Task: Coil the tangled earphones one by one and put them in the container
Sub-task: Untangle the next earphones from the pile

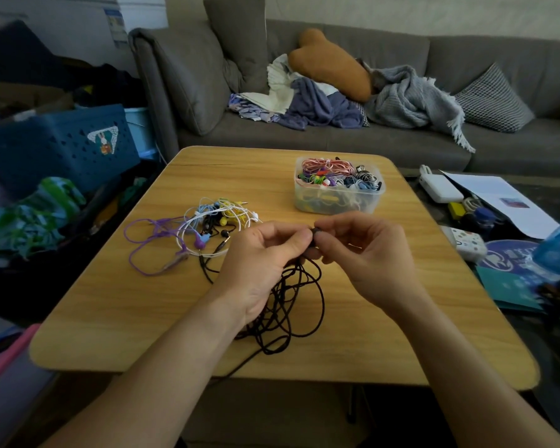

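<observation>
wooden table (401, 286) (grey sofa (385, 140) behind); both hands' fingers (299, 240) pinching black earphones (304, 305).

Black earphones (304, 305) loose; container (338, 202) full of coils.

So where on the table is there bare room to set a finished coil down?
Bare table lies near-left, below the tangled pile, and far-left, beside the container. The right edge past the right hand is free. The middle is crowded: both hands and the black earphones.
</observation>
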Available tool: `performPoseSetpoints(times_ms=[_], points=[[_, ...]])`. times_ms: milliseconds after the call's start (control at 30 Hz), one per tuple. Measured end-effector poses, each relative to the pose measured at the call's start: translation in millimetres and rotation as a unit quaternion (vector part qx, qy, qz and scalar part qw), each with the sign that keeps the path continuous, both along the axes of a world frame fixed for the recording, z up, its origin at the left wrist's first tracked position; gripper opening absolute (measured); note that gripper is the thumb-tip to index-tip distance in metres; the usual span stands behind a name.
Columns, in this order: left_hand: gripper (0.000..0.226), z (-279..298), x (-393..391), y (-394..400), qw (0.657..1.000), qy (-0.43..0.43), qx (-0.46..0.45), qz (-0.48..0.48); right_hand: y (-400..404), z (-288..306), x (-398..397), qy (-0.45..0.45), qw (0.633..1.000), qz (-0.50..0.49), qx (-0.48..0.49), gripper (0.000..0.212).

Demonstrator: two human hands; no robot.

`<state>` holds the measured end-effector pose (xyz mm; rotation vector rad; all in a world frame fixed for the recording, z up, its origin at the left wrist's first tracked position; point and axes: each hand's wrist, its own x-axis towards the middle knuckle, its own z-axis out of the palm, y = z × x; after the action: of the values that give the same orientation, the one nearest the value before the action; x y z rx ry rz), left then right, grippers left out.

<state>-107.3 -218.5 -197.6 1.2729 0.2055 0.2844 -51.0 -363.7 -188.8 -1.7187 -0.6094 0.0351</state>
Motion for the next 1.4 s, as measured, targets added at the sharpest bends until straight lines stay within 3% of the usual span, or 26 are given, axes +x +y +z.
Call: performPoseSetpoints(times_ms=[300, 533, 733, 800, 867, 967, 1033, 1167, 1400], points=[[0.013, -3, -3, 6, 0.994, -0.007, 0.109, 0.020, -3, 1, 1, -0.026, 0.997, 0.017, -0.065, 0.014], [0.030, -1, -2, 5, 0.996, 0.017, 0.087, -0.010, -5, -4, 8, 0.073, 0.997, -0.009, -0.017, 0.006], [0.020, -6, -3, 11, 0.976, 0.091, 0.199, 0.006, -7, -5, 12, 0.132, 0.991, -0.011, -0.004, 0.010], [0.018, -6, -5, 12, 0.947, 0.074, 0.313, 0.008, -7, -8, 13, 0.139, 0.990, -0.007, -0.024, 0.012], [0.031, -5, -7, 8, 0.899, 0.043, 0.435, -0.008, -8, -10, 15, 0.133, 0.990, -0.008, -0.055, 0.012], [0.061, -9, -7, 2, 0.866, 0.058, 0.492, -0.069, -12, -11, 17, 0.085, 0.988, -0.001, -0.128, 0.013], [0.068, -13, -6, 0, 0.839, 0.084, 0.530, -0.091, -16, -10, 19, 0.029, 0.978, 0.011, -0.204, 0.014], [0.054, -14, -3, -2, 0.804, 0.095, 0.579, -0.097, -19, -9, 18, 0.003, 0.947, 0.065, -0.316, 0.021], [0.011, -14, -2, -1, 0.818, 0.110, 0.559, -0.077, -20, -8, 16, 0.007, 0.931, 0.087, -0.354, 0.027]])
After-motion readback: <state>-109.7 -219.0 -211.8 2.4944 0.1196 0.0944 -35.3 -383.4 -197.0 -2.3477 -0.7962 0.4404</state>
